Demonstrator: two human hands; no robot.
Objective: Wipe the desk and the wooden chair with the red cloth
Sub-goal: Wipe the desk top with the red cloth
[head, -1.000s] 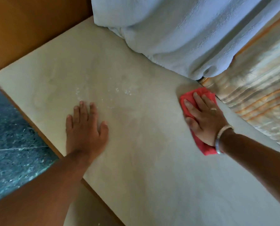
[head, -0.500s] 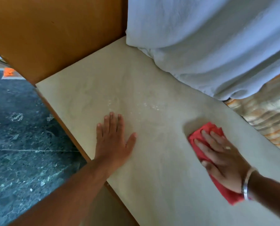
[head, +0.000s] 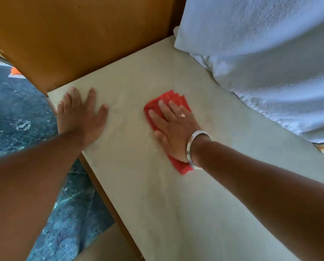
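The pale desk top (head: 176, 204) fills the middle of the head view, with a wooden edge along its left side. The folded red cloth (head: 171, 99) lies flat on it near the far end. My right hand (head: 173, 127) presses down on the cloth with fingers spread; a ring and a metal bangle show. My left hand (head: 80, 113) rests flat on the desk near its far left corner, fingers apart, holding nothing. The wooden chair is not in view.
A brown wooden panel (head: 82, 38) rises behind the desk's far end. A white towel (head: 261, 59) hangs along the desk's right side. Dark speckled stone floor (head: 16, 119) lies to the left, below the desk edge.
My right hand has slid the red cloth leftward and toward the desk's far end, over the dusty patch. My left hand has shifted up to the far left corner.
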